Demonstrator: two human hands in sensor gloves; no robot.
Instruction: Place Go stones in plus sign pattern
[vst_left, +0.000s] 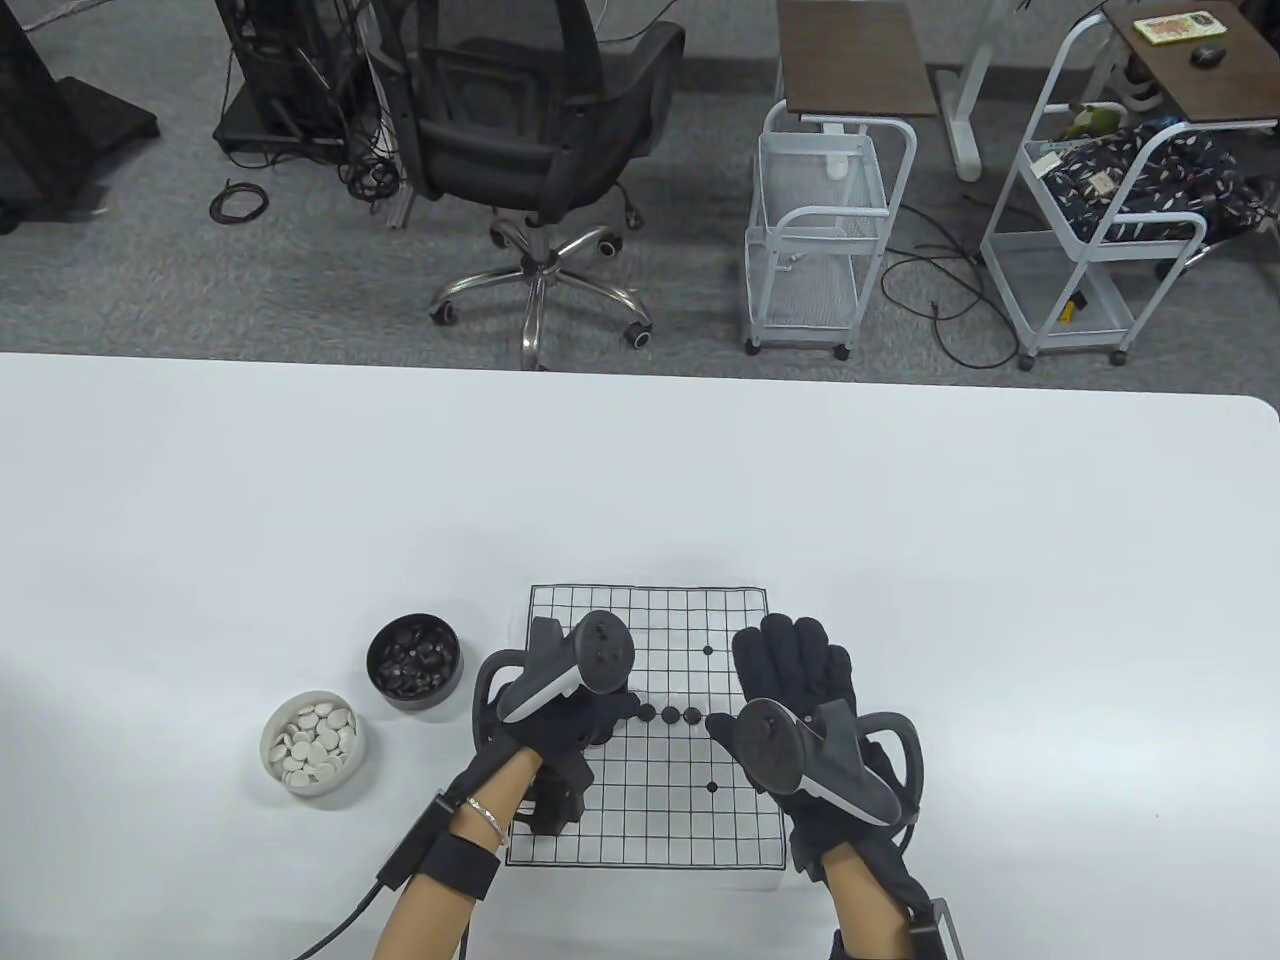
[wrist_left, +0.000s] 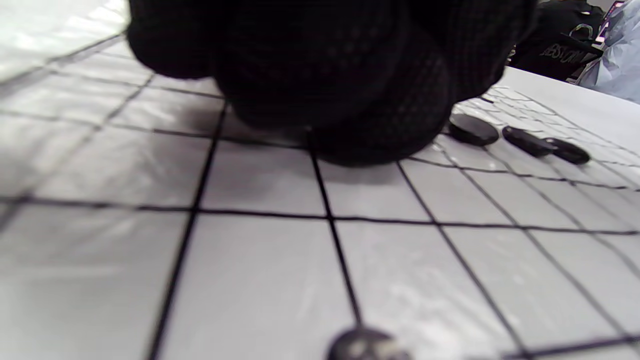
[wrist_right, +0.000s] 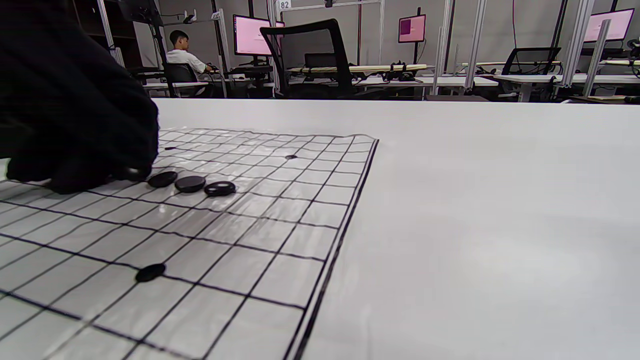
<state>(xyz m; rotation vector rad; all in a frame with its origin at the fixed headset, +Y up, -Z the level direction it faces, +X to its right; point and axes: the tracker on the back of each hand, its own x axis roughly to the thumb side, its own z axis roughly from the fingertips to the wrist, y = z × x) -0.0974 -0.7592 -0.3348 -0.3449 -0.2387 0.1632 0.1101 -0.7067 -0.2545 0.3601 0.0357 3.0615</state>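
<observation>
While the gloved left hand (vst_left: 585, 715) sits curled low at mid-board, whether pinching a stone I cannot tell, three flat black Go stones (vst_left: 670, 714) line the middle of the white gridded board sheet (vst_left: 660, 820). The right hand (vst_left: 795, 680) lies flat, fingers apart. I judge the horizontal arm underway; next comes the vertical, fed from the round black-stone bowl (vst_left: 414, 661) at lower left.
</observation>
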